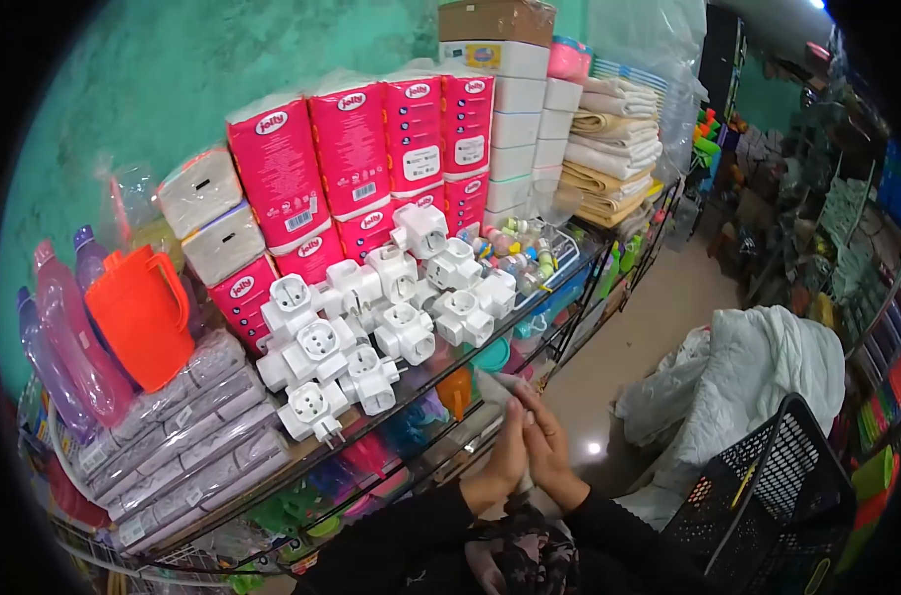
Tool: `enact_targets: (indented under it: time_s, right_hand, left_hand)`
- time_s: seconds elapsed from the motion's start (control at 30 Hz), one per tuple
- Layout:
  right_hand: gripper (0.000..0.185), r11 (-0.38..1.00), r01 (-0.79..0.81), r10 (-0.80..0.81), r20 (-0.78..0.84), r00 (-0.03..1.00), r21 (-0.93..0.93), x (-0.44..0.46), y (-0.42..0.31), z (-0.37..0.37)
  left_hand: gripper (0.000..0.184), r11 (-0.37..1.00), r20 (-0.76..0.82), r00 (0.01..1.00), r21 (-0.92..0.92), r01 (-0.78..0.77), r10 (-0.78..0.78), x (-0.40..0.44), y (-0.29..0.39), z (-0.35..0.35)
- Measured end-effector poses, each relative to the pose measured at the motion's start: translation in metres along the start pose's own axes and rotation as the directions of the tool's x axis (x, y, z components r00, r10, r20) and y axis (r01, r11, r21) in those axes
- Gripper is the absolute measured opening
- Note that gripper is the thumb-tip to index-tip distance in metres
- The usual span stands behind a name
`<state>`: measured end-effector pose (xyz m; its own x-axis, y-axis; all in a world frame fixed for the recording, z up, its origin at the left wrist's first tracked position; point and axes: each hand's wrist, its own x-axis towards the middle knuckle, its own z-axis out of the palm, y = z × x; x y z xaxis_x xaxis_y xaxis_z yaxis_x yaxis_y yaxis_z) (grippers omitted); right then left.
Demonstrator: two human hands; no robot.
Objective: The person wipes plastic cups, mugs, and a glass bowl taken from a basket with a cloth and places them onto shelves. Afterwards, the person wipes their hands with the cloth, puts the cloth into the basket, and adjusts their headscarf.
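Observation:
My left hand (507, 458) and my right hand (552, 454) are pressed together palm to palm in front of the shelf. Between them they grip a pale greyish cloth (491, 387), whose one end sticks out past the fingertips; another bit shows below the palms. The rest of it is hidden. Beyond the hands, white multi-way plug adapters (405, 332) stand in a pile on the shelf. None of the adapters is touched by either hand.
Pink jolly tissue packs (351, 149) line the wall behind the adapters. An orange pitcher (143, 317) and wrapped rolls (187, 446) sit at left; folded cloths (614, 149) are stacked farther back. On the right are a black plastic basket (768, 496) and a white bundle (758, 387).

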<state>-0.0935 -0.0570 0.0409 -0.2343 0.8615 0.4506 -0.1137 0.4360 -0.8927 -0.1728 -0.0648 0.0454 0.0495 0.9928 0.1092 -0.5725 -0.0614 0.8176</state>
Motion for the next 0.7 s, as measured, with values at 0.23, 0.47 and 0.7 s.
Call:
enact_targets:
  time_s: [0.23,0.47,0.7]
  right_hand:
    - [0.020,1.000,-0.002,-0.010,-0.468,0.884,-0.027,0.071,0.023,-0.067]
    - [0.019,0.998,-0.070,0.064,-0.469,0.881,0.004,0.150,0.049,-0.178]
    - [0.056,0.739,0.004,-0.168,-0.178,0.970,-0.674,0.295,0.052,-0.218]
  left_hand:
    - [0.044,0.963,0.185,0.981,0.269,0.006,-0.058,0.002,-0.018,0.011]
    - [0.042,0.923,0.199,0.980,0.375,-0.085,0.010,0.088,0.001,0.023]
    - [0.048,0.869,0.097,0.988,0.472,-0.151,0.119,0.214,0.014,0.065]
